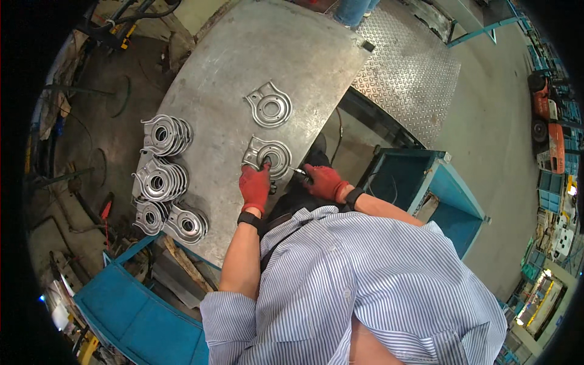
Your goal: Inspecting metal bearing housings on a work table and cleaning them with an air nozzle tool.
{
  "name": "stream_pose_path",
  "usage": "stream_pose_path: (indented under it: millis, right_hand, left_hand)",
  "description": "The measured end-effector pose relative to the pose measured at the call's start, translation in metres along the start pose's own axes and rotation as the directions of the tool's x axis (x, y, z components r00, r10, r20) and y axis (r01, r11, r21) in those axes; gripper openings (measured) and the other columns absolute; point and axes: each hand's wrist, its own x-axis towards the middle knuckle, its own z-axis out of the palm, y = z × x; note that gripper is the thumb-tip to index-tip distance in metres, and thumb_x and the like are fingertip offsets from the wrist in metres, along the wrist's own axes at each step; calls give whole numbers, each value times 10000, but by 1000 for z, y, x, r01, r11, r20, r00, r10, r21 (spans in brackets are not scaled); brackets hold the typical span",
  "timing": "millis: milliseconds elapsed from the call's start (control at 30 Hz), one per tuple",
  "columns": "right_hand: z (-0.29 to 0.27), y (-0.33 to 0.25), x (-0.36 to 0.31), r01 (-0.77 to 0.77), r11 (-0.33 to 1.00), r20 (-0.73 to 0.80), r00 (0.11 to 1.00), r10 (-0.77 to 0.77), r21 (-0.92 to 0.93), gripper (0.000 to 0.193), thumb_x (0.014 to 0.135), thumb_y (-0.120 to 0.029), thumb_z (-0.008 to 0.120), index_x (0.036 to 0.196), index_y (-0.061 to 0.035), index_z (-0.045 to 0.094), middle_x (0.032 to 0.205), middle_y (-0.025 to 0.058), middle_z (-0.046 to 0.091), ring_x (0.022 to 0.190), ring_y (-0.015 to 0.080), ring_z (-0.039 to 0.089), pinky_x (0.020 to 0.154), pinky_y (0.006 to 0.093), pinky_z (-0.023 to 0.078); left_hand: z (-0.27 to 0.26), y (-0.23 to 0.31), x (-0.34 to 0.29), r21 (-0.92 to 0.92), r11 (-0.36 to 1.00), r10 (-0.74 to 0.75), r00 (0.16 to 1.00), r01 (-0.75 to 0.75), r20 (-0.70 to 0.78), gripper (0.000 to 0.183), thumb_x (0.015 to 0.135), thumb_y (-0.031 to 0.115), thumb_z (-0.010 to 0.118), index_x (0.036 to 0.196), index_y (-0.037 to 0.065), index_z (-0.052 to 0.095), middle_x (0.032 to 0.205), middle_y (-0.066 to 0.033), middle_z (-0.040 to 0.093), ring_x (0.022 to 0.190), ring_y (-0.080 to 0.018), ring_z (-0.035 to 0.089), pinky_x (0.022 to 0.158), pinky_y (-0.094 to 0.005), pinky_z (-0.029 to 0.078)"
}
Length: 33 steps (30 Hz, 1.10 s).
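Observation:
My left hand (254,187), in a red glove, grips the near edge of a round stamped metal bracket (272,155) lying near the table's right edge. Its thumb and fingers close around the rim by the central hole. My right hand (325,182), gloved in red too, is closed around a slim tool (298,172) with a metal tip; its kind is hidden by the fingers. The tip points at the bracket's right rim, and I cannot tell whether it touches. A similar bracket (269,107) lies flat just beyond. Overlapping stacks of brackets (164,135) stand along the table's left side.
The steel table (243,48) has a bent clamp-like corner at its far right. A blue open cabinet (447,201) stands to my right, a blue bin (143,313) at lower left. Beyond lie tread plate (401,73) and a person's jeans-clad leg (351,11). Cables and stands crowd the left floor.

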Motion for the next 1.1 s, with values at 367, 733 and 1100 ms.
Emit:
stream_pose_path:
  millis: [367,733,1100]
  right_hand:
    - [6,0,-2,-33,998,-22,999,35,54,476,773,-279,590,1157,-15,493,924,231,609,883,387,573,777,444,453]
    - [2,-4,0,-35,990,-30,999,40,134,467,771,-289,591,1135,-8,507,913,246,606,885,398,572,774,453,453]
    - [17,13,3,0,991,-68,998,9,132,411,778,-287,595,1099,-41,525,938,229,610,884,390,579,752,447,459]
  left_hand:
    - [14,-20,9,-43,997,71,997,-72,-18,520,770,375,654,1008,-69,521,986,-258,597,958,-399,563,815,-427,439]
    - [16,-23,12,-31,991,127,992,-127,0,457,785,345,641,1054,-14,555,1037,-237,589,992,-387,550,828,-419,434]
    - [23,-26,14,50,992,114,993,-112,-27,542,755,418,653,953,-75,545,946,-261,605,904,-412,579,783,-446,460]
